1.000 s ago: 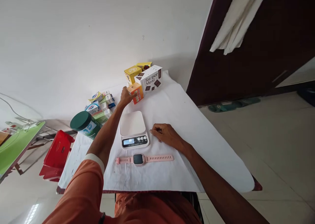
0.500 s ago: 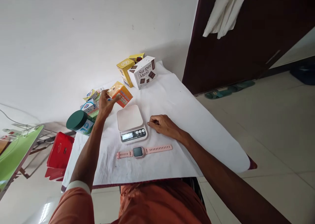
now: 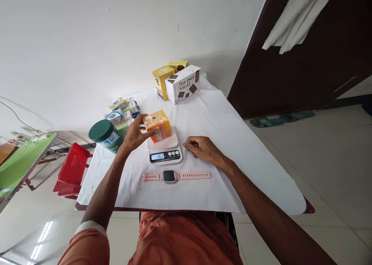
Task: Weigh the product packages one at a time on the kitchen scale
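An orange box with a yellow top is on the pan of the kitchen scale. My left hand grips the box from its left side, thumb across the front face. Digits, apparently 362, show on the scale's lit display. My right hand rests on the cloth just right of the scale, its fingers curled in, with nothing seen in them. In front of the scale a pink-strapped smartwatch lies stretched out flat.
A green-lidded tub and several small cartons stand at the table's left. Yellow boxes and a white "Su-per Meal" box are at the back. White cloth covers the table. A red chair stands left.
My left hand has brought the orange box down and right onto the scale's pan. A number now shows on the display. My right hand stays beside the scale; the view has shifted slightly.
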The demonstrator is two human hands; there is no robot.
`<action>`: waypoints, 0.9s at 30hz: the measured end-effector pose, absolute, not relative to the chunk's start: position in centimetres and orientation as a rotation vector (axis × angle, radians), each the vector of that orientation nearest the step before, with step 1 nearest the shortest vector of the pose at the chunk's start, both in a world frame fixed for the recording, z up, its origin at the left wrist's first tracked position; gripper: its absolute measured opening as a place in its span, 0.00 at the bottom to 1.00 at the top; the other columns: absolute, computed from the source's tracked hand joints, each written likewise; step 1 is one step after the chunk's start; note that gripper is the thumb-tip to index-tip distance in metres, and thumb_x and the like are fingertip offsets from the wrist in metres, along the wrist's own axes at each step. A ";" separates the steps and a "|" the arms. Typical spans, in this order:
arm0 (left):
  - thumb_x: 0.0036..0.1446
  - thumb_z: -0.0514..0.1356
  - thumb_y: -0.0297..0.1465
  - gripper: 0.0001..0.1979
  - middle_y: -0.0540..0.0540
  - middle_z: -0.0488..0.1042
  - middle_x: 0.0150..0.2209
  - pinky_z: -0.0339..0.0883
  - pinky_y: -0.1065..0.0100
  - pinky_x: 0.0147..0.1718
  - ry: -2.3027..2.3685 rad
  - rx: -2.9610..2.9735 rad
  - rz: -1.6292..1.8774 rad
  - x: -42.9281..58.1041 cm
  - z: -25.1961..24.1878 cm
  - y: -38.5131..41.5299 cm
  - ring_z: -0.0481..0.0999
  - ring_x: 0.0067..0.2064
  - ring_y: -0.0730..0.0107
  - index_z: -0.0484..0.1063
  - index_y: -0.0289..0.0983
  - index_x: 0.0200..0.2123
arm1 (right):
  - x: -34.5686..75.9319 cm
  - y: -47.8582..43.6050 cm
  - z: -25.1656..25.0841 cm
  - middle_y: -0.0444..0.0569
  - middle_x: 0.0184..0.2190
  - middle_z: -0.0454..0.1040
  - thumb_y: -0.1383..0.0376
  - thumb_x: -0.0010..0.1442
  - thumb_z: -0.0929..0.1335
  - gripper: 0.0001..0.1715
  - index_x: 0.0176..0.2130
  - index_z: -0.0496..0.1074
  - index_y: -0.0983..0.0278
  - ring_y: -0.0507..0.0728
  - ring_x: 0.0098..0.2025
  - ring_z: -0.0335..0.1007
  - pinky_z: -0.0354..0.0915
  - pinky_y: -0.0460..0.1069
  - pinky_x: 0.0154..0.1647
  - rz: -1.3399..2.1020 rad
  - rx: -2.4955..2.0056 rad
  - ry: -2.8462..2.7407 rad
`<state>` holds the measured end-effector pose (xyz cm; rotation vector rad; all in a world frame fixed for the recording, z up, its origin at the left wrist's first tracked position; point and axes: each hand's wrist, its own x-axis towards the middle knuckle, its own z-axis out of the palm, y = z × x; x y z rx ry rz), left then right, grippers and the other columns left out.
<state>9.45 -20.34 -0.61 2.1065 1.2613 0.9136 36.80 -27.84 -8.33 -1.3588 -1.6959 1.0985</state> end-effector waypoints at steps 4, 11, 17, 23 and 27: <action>0.56 0.67 0.52 0.37 0.38 0.73 0.59 0.73 0.54 0.52 1.246 2.059 0.965 8.4 -1.6 -20.8 0.76 0.55 0.54 0.63 0.43 0.63 | 36.9 -27.9 -8.3 0.40 0.18 0.67 0.49 0.62 0.66 0.21 0.27 0.68 0.61 0.52 0.22 0.64 0.60 0.48 0.29 1.105 -1.374 -1.702; 0.69 0.41 0.57 0.35 0.34 0.71 0.58 0.66 0.50 0.59 1.523 1.896 1.154 4.0 -8.8 -26.3 0.72 0.59 0.54 0.67 0.38 0.61 | 36.9 -28.1 -8.8 0.40 0.17 0.67 0.46 0.63 0.66 0.24 0.27 0.69 0.61 0.52 0.22 0.62 0.59 0.48 0.28 1.117 -1.404 -1.712; 0.71 0.42 0.55 0.33 0.34 0.68 0.61 0.65 0.49 0.61 1.595 1.990 1.006 2.2 -9.6 -30.0 0.71 0.61 0.52 0.65 0.39 0.64 | 36.6 -28.5 -8.5 0.41 0.18 0.67 0.44 0.63 0.67 0.26 0.27 0.68 0.61 0.52 0.22 0.60 0.58 0.48 0.27 1.103 -1.449 -1.697; 0.70 0.46 0.53 0.31 0.35 0.68 0.61 0.63 0.47 0.64 1.603 1.973 0.955 2.2 -9.5 -31.7 0.70 0.64 0.49 0.65 0.40 0.65 | 36.5 -29.7 -8.3 0.42 0.20 0.67 0.41 0.61 0.67 0.27 0.28 0.67 0.61 0.51 0.22 0.59 0.58 0.48 0.24 1.094 -1.492 -1.638; 0.70 0.48 0.51 0.27 0.36 0.71 0.58 0.68 0.48 0.60 1.594 1.885 1.008 1.7 -9.6 -33.6 0.74 0.59 0.52 0.68 0.42 0.62 | 37.1 -29.6 -8.6 0.42 0.20 0.68 0.41 0.60 0.68 0.27 0.28 0.69 0.61 0.51 0.21 0.58 0.60 0.48 0.24 1.203 -1.490 -1.615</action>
